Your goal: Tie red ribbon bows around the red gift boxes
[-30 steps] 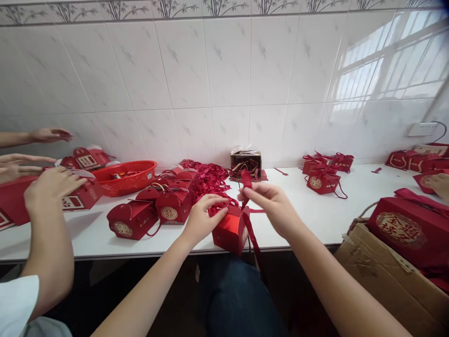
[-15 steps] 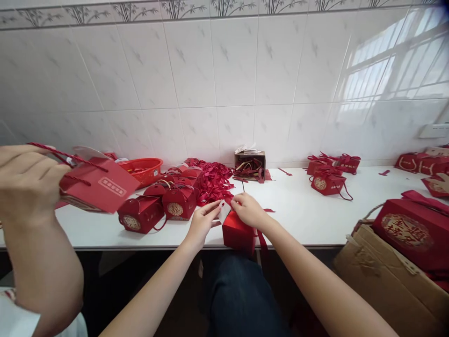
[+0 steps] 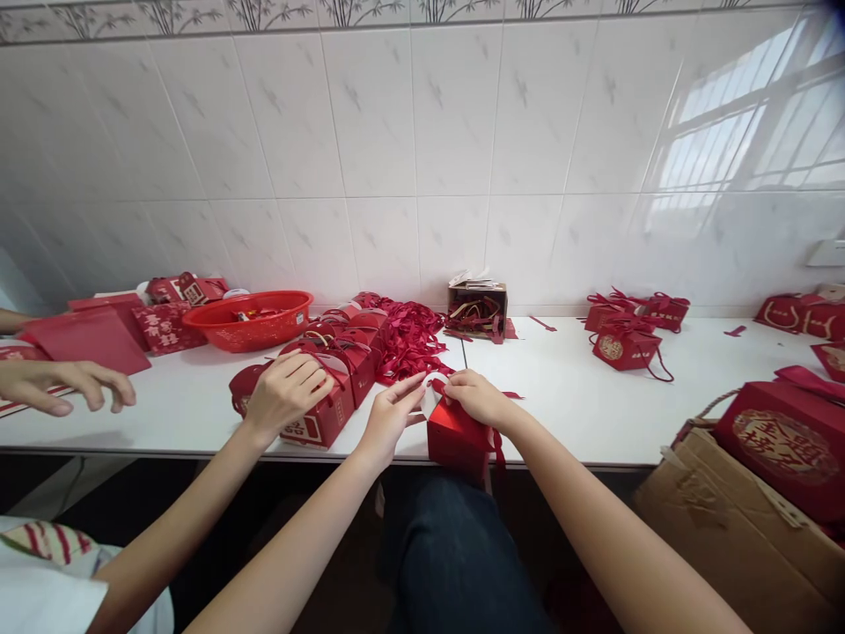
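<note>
Precariously, your red box (image 3: 457, 442) sits at the front edge of the worktop (image 3: 568, 396), left hand (image 3: 389, 421) pinching its white flap (image 3: 431, 403), right hand (image 3: 476, 398) gripping its top; pressing hard could tip it off.

The table (image 3: 561, 396) (white) carries red boxes (image 3: 627, 347), ribbons (image 3: 413, 339), a basin (image 3: 257, 331).

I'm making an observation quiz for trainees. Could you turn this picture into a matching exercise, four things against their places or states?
1. Wearer's right hand
2. Ribbons
3. Cardboard carton
4. Plastic basin

A. Brown, at the lower right
B. Bright red, wide and round-rimmed
C. Loose, in a tangled heap
D. At the top of a red box, fingers curled

Pairs: 1-D, 2-C, 3-A, 4-B
</note>
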Available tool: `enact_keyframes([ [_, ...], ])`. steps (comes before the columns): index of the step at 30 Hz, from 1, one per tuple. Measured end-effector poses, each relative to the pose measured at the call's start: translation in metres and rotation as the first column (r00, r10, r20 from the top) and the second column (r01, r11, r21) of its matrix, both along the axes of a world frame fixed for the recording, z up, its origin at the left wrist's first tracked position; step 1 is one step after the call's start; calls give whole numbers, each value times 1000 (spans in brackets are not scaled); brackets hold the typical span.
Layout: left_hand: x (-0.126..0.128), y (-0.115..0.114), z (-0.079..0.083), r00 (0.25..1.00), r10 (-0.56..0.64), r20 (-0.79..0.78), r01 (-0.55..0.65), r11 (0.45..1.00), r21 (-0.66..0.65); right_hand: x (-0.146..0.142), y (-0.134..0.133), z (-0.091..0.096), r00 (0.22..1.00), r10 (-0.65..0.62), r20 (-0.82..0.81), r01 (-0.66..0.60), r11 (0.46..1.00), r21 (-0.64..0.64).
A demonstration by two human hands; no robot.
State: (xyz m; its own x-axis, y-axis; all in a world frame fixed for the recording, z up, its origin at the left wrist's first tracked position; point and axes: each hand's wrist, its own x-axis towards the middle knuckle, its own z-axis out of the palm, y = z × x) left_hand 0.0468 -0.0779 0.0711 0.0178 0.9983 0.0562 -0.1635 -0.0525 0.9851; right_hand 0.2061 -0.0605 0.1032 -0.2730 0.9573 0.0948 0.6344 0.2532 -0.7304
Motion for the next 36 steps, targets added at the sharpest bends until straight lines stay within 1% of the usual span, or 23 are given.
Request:
enact_keyframes([
  [6, -2, 3, -6, 1000, -1, 3, 1, 1000, 8, -4, 0, 5, 998, -55, 27, 57, 995, -79],
  [9, -3, 2, -7, 1000, 9, -9, -9, 1000, 6, -7, 1, 7, 997, -68, 47, 72, 993, -96],
  [16, 0, -3, -2, 998, -31, -50, 33, 999, 40, -10, 1, 9, 993, -92, 75, 99, 990, -96],
  [22, -2, -3, -5, 997, -41, -71, 45, 997, 56, -10, 5, 7, 994, -94, 48, 98, 991, -90],
  [25, -3, -1, -7, 989, -48, -140, 63, 993, 99, -9, 7, 5, 996, -89, 30, 91, 992, -85],
  [29, -2, 2, -8, 974, 40, -225, 9, 978, 210, -8, 10, -3, 994, -104, -31, 102, 993, -52],
  [32, 0, 4, -9, 958, 74, -275, -8, 972, 233, -6, 11, -7, 988, -118, -98, 118, 993, 1],
  [34, 0, 6, -9, 942, 87, -323, -10, 972, 234, -4, 11, -8, 974, -117, -193, 129, 990, 53],
  [35, -1, 7, -10, 922, 106, -372, -17, 972, 236, -2, 10, -7, 960, -119, -252, 143, 986, 82],
  [36, -3, 8, -12, 876, 139, -462, -24, 969, 247, 1, 9, -7, 941, -125, -313, 166, 980, 109],
])
